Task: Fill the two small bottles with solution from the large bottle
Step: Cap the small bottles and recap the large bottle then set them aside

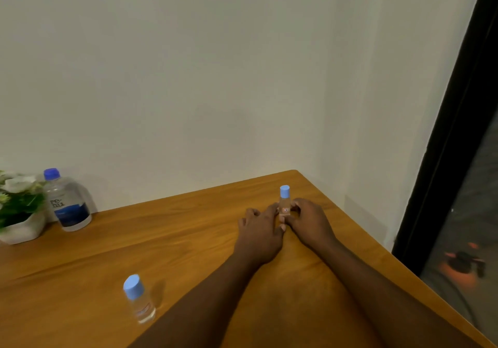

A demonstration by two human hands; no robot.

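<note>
A small clear bottle [284,199] with a light blue cap stands upright near the table's far right corner. My left hand [260,233] and my right hand [310,222] rest on the table on either side of it, and their fingertips pinch its lower body. A second small capped bottle [138,298] stands alone at the near left. The large clear bottle [66,205], with a blue cap and a blue label, stands capped at the far left against the wall.
A white pot of green and white flowers [18,207] sits at the far left beside the large bottle. The wooden table [161,240] meets a pale wall behind, and its right edge runs along a dark window frame [458,132].
</note>
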